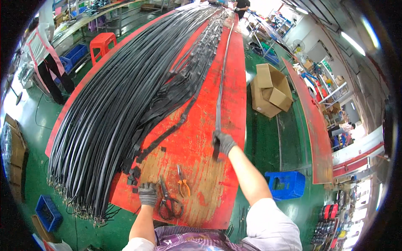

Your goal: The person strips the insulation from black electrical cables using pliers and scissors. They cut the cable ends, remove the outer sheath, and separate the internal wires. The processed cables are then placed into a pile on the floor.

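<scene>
My right hand (225, 143), in a dark grey glove, is closed around a long flat black strip (219, 108). The strip runs up the right side of the red table (197, 125), and a short end hangs below my fist. My left hand (147, 193), also gloved, rests near the table's front edge with nothing visible in it. Just right of it lie black-handled scissors (169, 205) and orange-handled pliers (183, 184). Small black pieces (134, 175) lie beyond my left hand. A thick bundle of black cables (113, 100) covers the table's left side, with black strips (178, 90) along its right flank.
An open cardboard box (270, 90) and a blue crate (286, 185) stand on the green floor to the right. Left are a red stool (101, 44), a blue bin (48, 213) and a standing person (46, 58). Another person (241, 7) is at the far end.
</scene>
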A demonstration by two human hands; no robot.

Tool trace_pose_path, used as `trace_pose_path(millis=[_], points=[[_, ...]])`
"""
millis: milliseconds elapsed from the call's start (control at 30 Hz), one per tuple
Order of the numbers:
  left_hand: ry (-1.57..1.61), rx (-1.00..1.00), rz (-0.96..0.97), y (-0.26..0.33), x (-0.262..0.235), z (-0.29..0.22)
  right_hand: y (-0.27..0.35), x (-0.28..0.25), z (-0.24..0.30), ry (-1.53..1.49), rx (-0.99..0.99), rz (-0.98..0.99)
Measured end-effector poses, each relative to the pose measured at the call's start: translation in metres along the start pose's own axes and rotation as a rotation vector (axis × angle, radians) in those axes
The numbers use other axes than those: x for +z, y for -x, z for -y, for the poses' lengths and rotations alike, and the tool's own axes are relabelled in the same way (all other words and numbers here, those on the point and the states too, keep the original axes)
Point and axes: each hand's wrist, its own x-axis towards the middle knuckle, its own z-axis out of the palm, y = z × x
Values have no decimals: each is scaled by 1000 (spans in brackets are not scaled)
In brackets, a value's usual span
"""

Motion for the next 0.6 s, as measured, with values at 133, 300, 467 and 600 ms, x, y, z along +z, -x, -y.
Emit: trace_pose_path(millis=[133, 300, 467, 600], points=[[13, -4, -31, 3, 5, 2, 28, -84, -121, 79, 164, -209], [-6, 55, -11, 0, 6, 8, 81, -109, -212, -114, 173, -291], [365, -1, -113, 6, -4, 8, 155, -78, -250, -82, 175, -443], [1270, -148, 310, 43, 2, 13, 231, -76, -313, -150, 113, -495]])
